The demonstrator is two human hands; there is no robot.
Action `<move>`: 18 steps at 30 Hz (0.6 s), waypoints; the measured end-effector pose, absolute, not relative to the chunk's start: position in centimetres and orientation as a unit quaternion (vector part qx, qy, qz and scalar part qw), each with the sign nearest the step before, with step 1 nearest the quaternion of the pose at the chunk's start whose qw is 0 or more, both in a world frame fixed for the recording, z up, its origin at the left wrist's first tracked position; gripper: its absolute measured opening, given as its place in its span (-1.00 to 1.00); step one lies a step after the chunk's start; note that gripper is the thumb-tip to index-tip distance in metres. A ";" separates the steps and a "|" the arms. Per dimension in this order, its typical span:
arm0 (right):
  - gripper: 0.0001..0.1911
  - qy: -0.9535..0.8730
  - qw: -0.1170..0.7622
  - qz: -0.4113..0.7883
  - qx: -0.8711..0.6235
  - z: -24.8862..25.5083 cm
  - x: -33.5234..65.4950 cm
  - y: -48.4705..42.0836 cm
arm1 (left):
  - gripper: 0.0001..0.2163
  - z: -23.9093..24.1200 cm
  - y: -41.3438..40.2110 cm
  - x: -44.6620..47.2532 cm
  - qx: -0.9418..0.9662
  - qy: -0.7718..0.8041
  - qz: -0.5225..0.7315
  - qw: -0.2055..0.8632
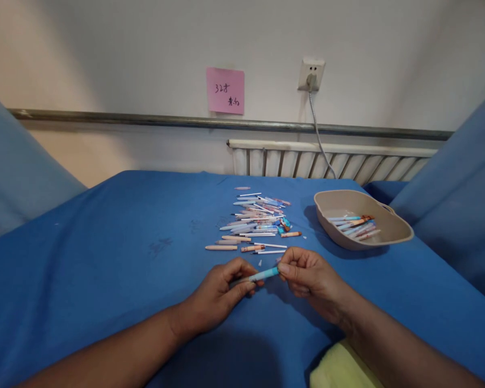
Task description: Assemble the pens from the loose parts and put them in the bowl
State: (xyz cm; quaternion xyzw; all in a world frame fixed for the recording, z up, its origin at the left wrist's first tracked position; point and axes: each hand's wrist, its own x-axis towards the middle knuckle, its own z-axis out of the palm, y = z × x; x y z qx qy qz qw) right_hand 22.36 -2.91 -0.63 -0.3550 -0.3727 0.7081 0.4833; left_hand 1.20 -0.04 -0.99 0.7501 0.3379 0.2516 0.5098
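A light-blue pen [264, 275] is held level between my two hands, above the blue cloth. My left hand [222, 288] is closed round its left part, thumb and fingers pinching it. At the other end, the fingertips of my right hand [311, 275] grip the turquoise tip of the pen; whether they also hold a small part is hidden. Just beyond my hands lies a loose pile of pen parts [250, 229]: pale barrels, thin white refills [262, 235] and several orange-brown pieces [291, 234].
At the right stands a beige basin [388, 229] with several pens [355, 226] inside. A yellow-green soft thing [343, 369] lies by my right forearm. Behind the blue-covered surface [117, 237] are a radiator [291, 161], a metal rail [157, 121] and a plugged-in cord [317, 129]. Blue curtains hang at both sides.
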 end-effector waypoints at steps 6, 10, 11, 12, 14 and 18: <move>-0.71 -0.349 0.481 0.726 -0.346 -1.0 22.4 -2.9 | -0.87 -1.1 0.0 1.2 0.753 0.331 0.254 0.509; -0.70 -0.352 0.494 0.714 -0.349 -1.0 22.3 -2.9 | -0.87 -1.1 0.1 1.2 0.751 0.331 0.255 0.512; -0.70 -0.354 0.494 0.714 -0.349 -1.0 22.3 -2.9 | -0.87 -1.1 0.1 1.2 0.751 0.331 0.255 0.512; -0.70 -0.355 0.492 0.715 -0.347 -1.0 22.3 -2.9 | -0.87 -1.1 0.1 1.2 0.750 0.332 0.255 0.512; -0.70 -0.355 0.487 0.720 -0.344 -1.0 22.4 -2.9 | -0.87 -1.1 0.0 1.2 0.750 0.333 0.254 0.512; -0.70 -0.352 0.491 0.720 -0.341 -1.0 22.3 -2.8 | -0.88 -1.1 0.0 1.2 0.745 0.334 0.255 0.518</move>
